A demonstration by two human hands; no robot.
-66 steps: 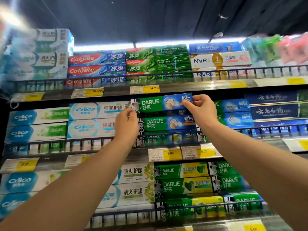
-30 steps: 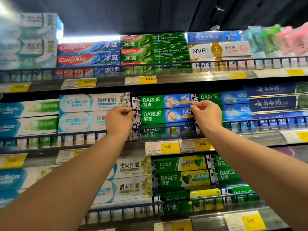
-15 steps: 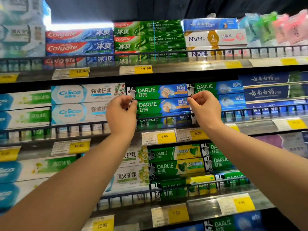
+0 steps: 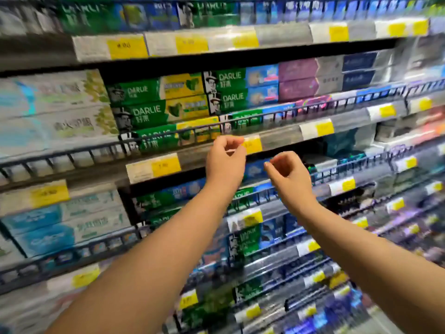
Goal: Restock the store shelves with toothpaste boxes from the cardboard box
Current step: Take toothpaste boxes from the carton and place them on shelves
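Open air in front of shelving, around left hand (image 4: 225, 157) and right hand (image 4: 289, 174). Wire front rail (image 4: 168, 136) bars low entry to tier. DARLIE boxes (image 4: 156, 102) stacked tight, with narrow dark slot above. Lower tier behind hands possibly gapped; blur hides it.

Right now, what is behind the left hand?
Behind the left hand sits the shelf edge with a yellow price tag, partly covered by it. A blue box shows beside the wrist; the hand hides its left end.
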